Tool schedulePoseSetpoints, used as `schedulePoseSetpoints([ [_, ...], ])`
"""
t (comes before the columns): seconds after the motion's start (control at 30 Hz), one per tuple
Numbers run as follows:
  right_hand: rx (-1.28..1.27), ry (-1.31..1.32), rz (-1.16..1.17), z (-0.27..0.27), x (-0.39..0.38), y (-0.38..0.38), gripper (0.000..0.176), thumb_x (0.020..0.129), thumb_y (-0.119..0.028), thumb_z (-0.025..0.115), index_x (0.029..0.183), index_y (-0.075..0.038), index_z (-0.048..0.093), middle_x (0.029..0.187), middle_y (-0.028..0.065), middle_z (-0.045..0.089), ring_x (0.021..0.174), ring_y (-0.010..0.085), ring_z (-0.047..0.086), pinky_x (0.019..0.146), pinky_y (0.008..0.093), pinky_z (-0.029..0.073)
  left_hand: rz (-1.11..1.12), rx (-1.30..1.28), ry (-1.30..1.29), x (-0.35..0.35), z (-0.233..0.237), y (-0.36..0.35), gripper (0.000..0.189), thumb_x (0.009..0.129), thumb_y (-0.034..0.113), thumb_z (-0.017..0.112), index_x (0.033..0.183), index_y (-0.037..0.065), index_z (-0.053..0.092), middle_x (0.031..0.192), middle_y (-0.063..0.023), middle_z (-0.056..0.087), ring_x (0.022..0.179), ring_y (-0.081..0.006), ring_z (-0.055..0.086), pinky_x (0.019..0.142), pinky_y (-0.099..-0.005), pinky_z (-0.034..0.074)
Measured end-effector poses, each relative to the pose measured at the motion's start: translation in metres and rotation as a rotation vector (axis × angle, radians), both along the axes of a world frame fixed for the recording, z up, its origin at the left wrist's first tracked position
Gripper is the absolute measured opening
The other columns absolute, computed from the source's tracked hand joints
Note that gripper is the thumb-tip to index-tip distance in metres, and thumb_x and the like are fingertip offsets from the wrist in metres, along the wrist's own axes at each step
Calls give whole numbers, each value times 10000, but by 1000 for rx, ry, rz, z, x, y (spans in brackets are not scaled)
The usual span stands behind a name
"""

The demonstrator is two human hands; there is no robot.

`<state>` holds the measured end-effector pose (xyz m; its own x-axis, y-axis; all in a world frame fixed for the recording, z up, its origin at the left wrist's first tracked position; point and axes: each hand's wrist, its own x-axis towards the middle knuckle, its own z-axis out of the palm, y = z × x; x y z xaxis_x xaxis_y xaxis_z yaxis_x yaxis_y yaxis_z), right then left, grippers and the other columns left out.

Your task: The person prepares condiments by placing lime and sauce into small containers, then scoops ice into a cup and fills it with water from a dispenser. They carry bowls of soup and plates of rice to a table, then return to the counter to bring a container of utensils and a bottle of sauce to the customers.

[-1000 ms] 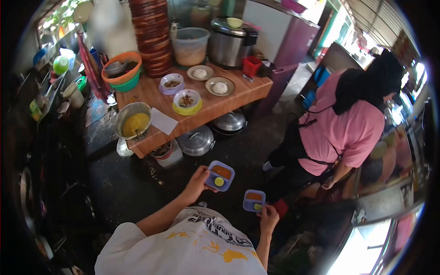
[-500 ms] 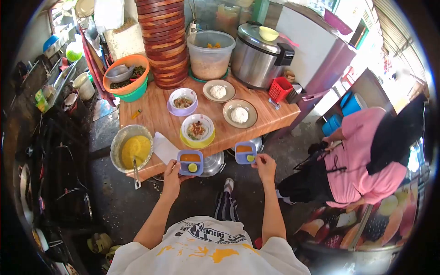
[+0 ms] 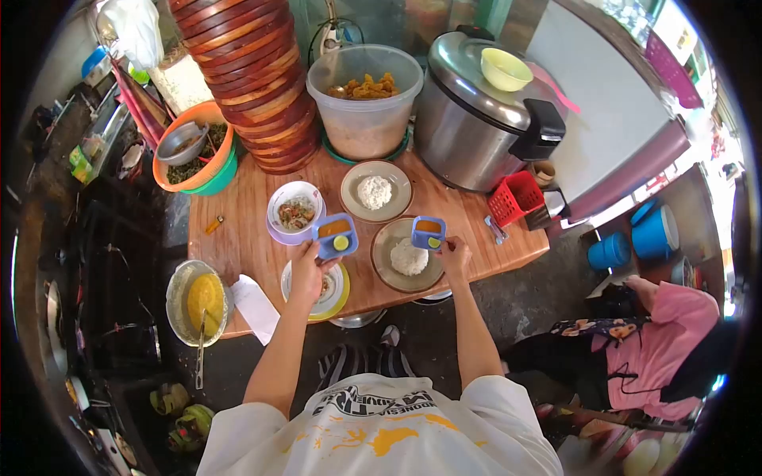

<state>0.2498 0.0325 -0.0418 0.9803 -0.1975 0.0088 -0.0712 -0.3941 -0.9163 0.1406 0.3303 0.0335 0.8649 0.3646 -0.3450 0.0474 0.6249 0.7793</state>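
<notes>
My left hand [image 3: 306, 272] grips a small blue divided sauce dish [image 3: 324, 247] with orange sauce and a lime piece in it. In my right hand [image 3: 454, 259] is a similar blue dish [image 3: 417, 240], also holding sauce and lime. Both dishes are above the wooden table. Behind the left dish stands a white bowl [image 3: 298, 190] of food on a purple saucer. Another white bowl [image 3: 295, 289], on a yellow saucer, is partly hidden by my left hand. Below the right dish lies a plate [image 3: 386, 272] with rice; a second rice plate [image 3: 352, 179] sits farther back.
The table [image 3: 498, 246] also bears a rice cooker [image 3: 456, 123], a tall stack of brown wooden-looking rings [image 3: 262, 95], a plastic tub [image 3: 361, 127] and a red basket [image 3: 512, 198]. A pot of yellow liquid [image 3: 208, 297] is at front left. A person in pink [image 3: 663, 341] bends at right.
Both my hands have carried the dishes forward, from the table's front edge to over the tabletop. My view has moved closer to the table. The person in pink has bent lower.
</notes>
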Motion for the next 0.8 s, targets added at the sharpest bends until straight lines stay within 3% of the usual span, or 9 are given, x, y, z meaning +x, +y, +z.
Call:
schedulePoseSetpoints([
  [0.17, 186, 39, 26, -35, 22, 0, 97, 834, 30, 558, 891, 101, 592, 740, 147, 632, 622, 185, 654, 539, 285, 577, 33, 49, 110, 84, -15, -3, 159, 912, 106, 488, 1015, -5, 536, 957, -120, 596, 839, -220, 620, 764, -403, 575],
  [0.33, 211, 90, 36, -41, 27, -2, 106, 845, 41, 541, 911, 111, 584, 779, 150, 623, 659, 186, 647, 563, 281, 585, 20, 174, 203, 153, -40, -2, 129, 893, 114, 536, 899, 5, 604, 818, -63, 619, 707, -151, 602, 642, -281, 525],
  [0.47, 187, 93, 43, -39, 27, -3, 139, 861, 29, 533, 951, 120, 585, 796, 141, 620, 665, 189, 645, 593, 286, 589, -47, 357, 155, 199, -64, -7, 136, 856, 84, 578, 804, -17, 653, 734, -68, 626, 611, -131, 564, 551, -253, 466],
  [0.67, 132, 142, 80, -35, 24, -7, 211, 897, -26, 508, 1018, 131, 582, 819, 152, 635, 692, 180, 651, 613, 282, 577, -174, 511, 237, 254, -77, -21, 162, 816, 85, 606, 872, -57, 658, 726, -83, 626, 603, -150, 572, 526, -273, 454],
  [0.8, 139, 179, 62, -29, 21, -12, 219, 906, -46, 505, 1008, 128, 590, 812, 150, 639, 704, 168, 653, 616, 270, 565, -200, 819, 186, 289, -107, -22, 158, 734, 91, 630, 808, -41, 677, 697, -138, 644, 602, -212, 601, 557, -331, 467],
])
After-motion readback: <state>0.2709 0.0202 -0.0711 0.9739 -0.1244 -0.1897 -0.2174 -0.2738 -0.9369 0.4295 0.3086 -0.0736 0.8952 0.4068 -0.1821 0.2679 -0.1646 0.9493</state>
